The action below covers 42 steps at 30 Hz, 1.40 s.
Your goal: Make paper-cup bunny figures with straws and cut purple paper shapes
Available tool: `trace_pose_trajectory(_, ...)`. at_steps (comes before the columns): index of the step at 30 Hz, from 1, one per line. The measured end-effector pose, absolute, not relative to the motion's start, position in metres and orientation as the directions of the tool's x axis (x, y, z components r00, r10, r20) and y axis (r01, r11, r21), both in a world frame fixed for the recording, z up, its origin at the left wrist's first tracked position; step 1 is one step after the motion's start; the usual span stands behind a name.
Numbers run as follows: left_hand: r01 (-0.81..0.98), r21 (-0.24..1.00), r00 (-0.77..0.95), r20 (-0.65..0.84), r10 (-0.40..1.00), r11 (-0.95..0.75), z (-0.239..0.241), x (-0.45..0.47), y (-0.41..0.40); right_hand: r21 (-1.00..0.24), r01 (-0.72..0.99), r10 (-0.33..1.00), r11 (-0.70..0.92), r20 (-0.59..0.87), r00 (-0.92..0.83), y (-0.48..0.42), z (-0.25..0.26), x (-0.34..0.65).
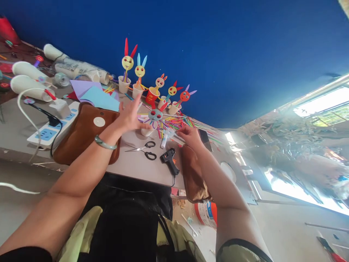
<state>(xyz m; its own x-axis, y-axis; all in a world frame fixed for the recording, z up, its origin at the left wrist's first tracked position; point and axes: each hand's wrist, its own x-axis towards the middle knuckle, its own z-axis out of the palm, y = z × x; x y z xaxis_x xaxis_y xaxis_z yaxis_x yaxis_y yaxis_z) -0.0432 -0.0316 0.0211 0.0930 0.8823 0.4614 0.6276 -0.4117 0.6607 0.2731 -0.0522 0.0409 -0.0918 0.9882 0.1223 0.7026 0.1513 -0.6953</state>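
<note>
My left hand [130, 114] hovers with fingers spread just left of a paper cup figure with a grey face [155, 116], holding nothing. My right hand [191, 135] rests on the table among coloured straws [177, 120], its fingers curled near a white glue stick [164, 140]; what it grips is hidden. Scissors [144, 149] and a black glue gun [169, 160] lie between my arms. A row of several cup figures with rabbit ears [152, 89] stands along the back of the table.
A brown pouch [81, 133] lies under my left forearm and another [193, 178] under my right. A power strip [51, 129] with cables, white rolls [29, 71] and coloured paper sheets [92, 94] sit at left. A phone [205, 140] lies at right.
</note>
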Motion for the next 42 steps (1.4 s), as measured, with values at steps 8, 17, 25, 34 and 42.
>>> trace_pose_trajectory(8, 0.086, 0.804, -0.164, 0.594, 0.788, -0.588, 0.081, -0.027, -0.076, -0.829, 0.532, 0.984, 0.171, 0.167, -0.056, -0.128, 0.052, 0.249)
trace_pose_trajectory(17, -0.286, 0.957, 0.265, 0.038, 0.964, 0.041, 0.014, 0.036, -0.159, -0.808, 0.545, 0.970, 0.223, 0.238, -0.044, -0.171, 0.047, 0.225)
trace_pose_trajectory(25, -0.549, 0.735, 0.442, -0.147, 0.885, 0.397, -0.006, 0.034, -0.183, -0.148, 0.633, 0.570, 0.760, 0.620, -0.538, -0.187, 0.036, 0.223)
trace_pose_trajectory(34, -0.508, 0.733, 0.538, -0.140, 0.831, 0.452, -0.016, 0.029, -0.189, -0.248, 0.584, 0.603, 0.773, 0.574, -0.554, -0.197, 0.037, 0.219)
trace_pose_trajectory(42, -0.383, 0.915, 0.364, 0.022, 0.931, 0.128, -0.021, 0.024, -0.192, -0.818, 0.506, 0.962, 0.272, 0.213, -0.171, -0.206, 0.039, 0.203)
